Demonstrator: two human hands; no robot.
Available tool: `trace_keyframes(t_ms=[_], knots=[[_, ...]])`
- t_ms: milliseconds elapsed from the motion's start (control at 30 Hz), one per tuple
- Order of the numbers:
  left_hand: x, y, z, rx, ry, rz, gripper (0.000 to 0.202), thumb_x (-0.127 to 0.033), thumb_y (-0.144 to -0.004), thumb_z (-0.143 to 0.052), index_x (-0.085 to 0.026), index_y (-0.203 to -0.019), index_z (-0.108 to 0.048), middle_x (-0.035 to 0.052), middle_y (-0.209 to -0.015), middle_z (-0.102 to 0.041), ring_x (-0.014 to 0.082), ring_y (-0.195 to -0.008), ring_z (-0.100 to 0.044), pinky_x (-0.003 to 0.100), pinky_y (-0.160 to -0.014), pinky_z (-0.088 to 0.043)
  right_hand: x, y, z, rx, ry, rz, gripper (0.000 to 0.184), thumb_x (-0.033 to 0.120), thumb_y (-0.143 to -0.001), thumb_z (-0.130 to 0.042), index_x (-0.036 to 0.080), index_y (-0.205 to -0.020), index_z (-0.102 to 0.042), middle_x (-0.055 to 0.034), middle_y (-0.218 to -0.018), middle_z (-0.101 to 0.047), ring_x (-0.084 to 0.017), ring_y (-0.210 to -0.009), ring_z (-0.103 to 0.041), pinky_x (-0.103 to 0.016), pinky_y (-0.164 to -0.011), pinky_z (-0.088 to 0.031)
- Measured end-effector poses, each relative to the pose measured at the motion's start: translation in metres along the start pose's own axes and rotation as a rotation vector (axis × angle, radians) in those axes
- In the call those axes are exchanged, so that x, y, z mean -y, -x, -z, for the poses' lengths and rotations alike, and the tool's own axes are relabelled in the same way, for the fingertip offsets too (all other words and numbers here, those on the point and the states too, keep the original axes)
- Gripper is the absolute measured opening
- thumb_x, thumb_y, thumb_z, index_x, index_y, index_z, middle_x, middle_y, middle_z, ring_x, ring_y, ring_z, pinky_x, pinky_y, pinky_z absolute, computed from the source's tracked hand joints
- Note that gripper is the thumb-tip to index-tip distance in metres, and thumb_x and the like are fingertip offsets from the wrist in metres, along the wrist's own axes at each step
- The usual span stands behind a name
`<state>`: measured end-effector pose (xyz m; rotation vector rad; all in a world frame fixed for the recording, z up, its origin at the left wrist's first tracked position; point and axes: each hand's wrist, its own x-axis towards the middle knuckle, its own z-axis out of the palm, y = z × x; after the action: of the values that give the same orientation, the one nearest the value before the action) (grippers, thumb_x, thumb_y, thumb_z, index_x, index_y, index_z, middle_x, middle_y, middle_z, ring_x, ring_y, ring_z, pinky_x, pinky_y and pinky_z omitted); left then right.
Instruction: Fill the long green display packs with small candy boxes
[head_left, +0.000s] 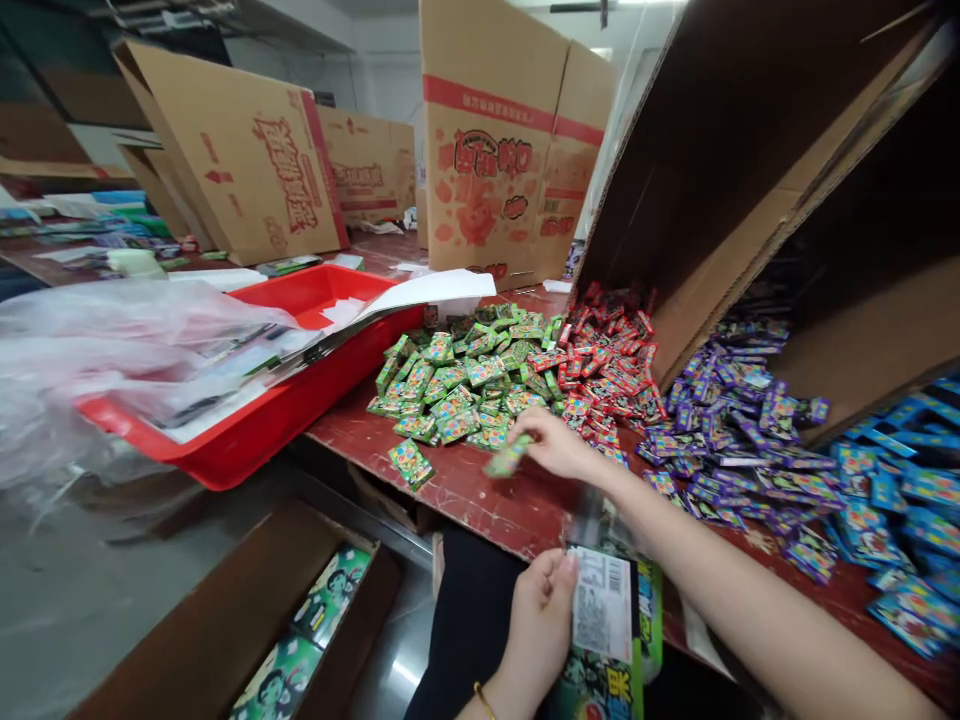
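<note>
a bare strip of the worn, red-brown tabletop (457,482) runs through the middle of the frame, between its scuffed near edge and the heaped packets, giving the hands some open room; at the right of the frame that room narrows, as packets spread close to the edge. the right hand (559,447), just above this strip, pinches a small, flat, green printed packet (508,458), blurred, between thumb and fingers. below it, at the bottom centre, the left hand (541,605) grips the upper left edge of a glossy green and black printed pouch (600,660) with a white label, its thumb lying on top. just beyond the right hand lies a loose pile of small green box-shaped packets (457,380), touching a pile of small red packets (611,350); slim purple packets (750,430) and shiny blue packets (915,500) follow toward the right edge. at left, a sloping-sided red plastic tray (300,405) juts past the table edge under crumpled, clear plastic film (112,340). in the lower left, a deep brown cardboard box (225,580) holds flat green printed packs (334,595).
</note>
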<state>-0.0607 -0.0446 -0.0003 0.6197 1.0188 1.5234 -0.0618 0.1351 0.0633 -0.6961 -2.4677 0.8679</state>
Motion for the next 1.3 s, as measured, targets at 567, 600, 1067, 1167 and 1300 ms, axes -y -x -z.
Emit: trace_keyframes(t_ms=[567, 600, 1067, 1167, 1300], knots=[[-0.012, 0.027, -0.038, 0.068, -0.269, -0.058, 0.031, -0.044, -0.083, -0.054, -0.016, -0.092, -0.062, 0.0022, -0.075, -0.063, 0.0155, -0.068, -0.055, 0.023, -0.062, -0.043, 0.018, 0.169, 0.101, -0.152, -0.646, -0.038, 0.037, 0.030, -0.076, -0.068, 0.023, -0.108, -0.052, -0.0039, -0.098, -0.059, -0.017, -0.087, -0.059, -0.030, -0.077, -0.047], [-0.011, 0.028, -0.039, 0.064, -0.281, -0.061, 0.031, -0.044, -0.083, -0.054, -0.015, -0.091, -0.062, 0.0021, -0.074, -0.063, 0.0155, -0.067, -0.054, 0.022, -0.061, -0.043, 0.016, 0.170, 0.104, -0.093, -0.585, -0.032, 0.031, 0.032, -0.078, -0.066, 0.021, -0.105, -0.056, -0.0043, -0.096, -0.060, -0.017, -0.087, -0.058, -0.031, -0.078, -0.047], [-0.004, 0.026, -0.043, 0.049, -0.329, -0.074, 0.034, -0.044, -0.081, -0.055, -0.013, -0.092, -0.064, 0.0036, -0.075, -0.065, 0.0168, -0.067, -0.056, 0.023, -0.061, -0.044, 0.006, 0.176, 0.085, -0.174, -0.402, 0.001, 0.018, 0.033, -0.080, -0.062, 0.019, -0.089, -0.070, -0.0061, -0.090, -0.067, -0.019, -0.086, -0.061, -0.032, -0.077, -0.047], [-0.004, 0.026, -0.042, 0.032, -0.325, -0.090, 0.032, -0.044, -0.080, -0.057, -0.014, -0.090, -0.065, 0.0022, -0.073, -0.065, 0.0155, -0.065, -0.055, 0.022, -0.060, -0.043, 0.008, 0.178, 0.082, -0.099, -0.413, 0.009, 0.016, 0.034, -0.076, -0.067, 0.019, -0.077, -0.072, -0.0044, -0.081, -0.067, -0.017, -0.078, -0.061, -0.031, -0.075, -0.047], [-0.001, 0.024, -0.037, 0.000, -0.324, -0.098, 0.033, -0.044, -0.082, -0.055, -0.014, -0.091, -0.065, 0.0023, -0.072, -0.066, 0.0142, -0.061, -0.055, 0.021, -0.056, -0.043, 0.002, 0.193, 0.061, -0.279, -0.436, -0.076, 0.022, 0.035, -0.066, -0.076, 0.020, -0.080, -0.071, -0.0046, -0.089, -0.061, -0.018, -0.086, -0.058, -0.033, -0.081, -0.045]])
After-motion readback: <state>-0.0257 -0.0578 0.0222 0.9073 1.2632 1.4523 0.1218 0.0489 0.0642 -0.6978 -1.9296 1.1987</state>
